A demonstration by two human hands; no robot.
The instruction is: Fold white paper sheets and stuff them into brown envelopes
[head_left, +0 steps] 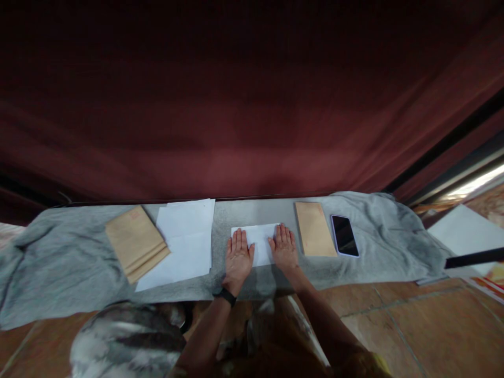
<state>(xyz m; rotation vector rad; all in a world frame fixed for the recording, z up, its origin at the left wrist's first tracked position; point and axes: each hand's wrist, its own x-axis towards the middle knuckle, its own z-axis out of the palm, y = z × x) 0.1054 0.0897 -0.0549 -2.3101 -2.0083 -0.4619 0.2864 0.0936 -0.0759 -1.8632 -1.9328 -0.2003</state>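
A folded white sheet of paper (pixel 260 242) lies on the grey cloth in front of me. Flat on its left end rests my left hand (pixel 239 256), fingers stretched out and pointing away from me. My right hand (pixel 284 248) presses on the right end in the same way, palm down. Both thumbs point inward, with the middle of the paper showing between them. To the left is a stack of larger white sheets (pixel 185 241). Just right of my right hand sits a brown envelope (pixel 315 229).
Several brown envelopes (pixel 136 239) are piled at the left, overlapping the white sheets. A phone (pixel 344 235) with a pale purple edge lies right of the single envelope. Grey cloth (pixel 388 241) covers the narrow surface, and a dark red curtain (pixel 252 131) hangs behind it.
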